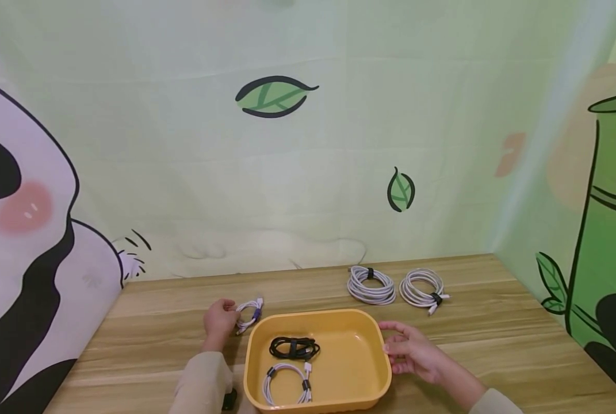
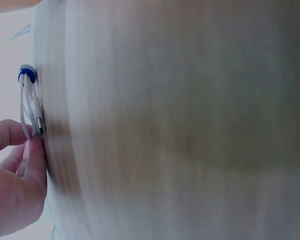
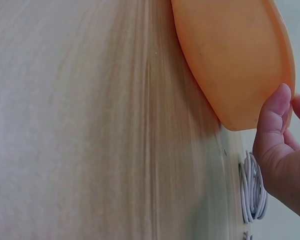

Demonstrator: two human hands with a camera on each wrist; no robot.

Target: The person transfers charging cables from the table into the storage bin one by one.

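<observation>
My left hand (image 1: 220,323) pinches the edge of a small coiled white cable (image 1: 242,317) with a blue tie, left of a yellow plastic bin (image 1: 346,368). In the left wrist view, thumb and finger meet on the loops of this cable (image 2: 31,102), close to the tabletop. My right hand (image 1: 416,352) holds the bin's right side at the rim; the right wrist view shows fingers against the wall of the bin (image 3: 235,60). Inside the bin lie a coiled black cable (image 1: 294,348) and a white cable (image 1: 268,382) with black ties.
Two larger coiled white cables, one on the left (image 1: 371,286) and one on the right (image 1: 423,288), lie behind the bin on the wooden table (image 1: 494,333). A printed green backdrop (image 1: 183,144) rises at the table's back edge.
</observation>
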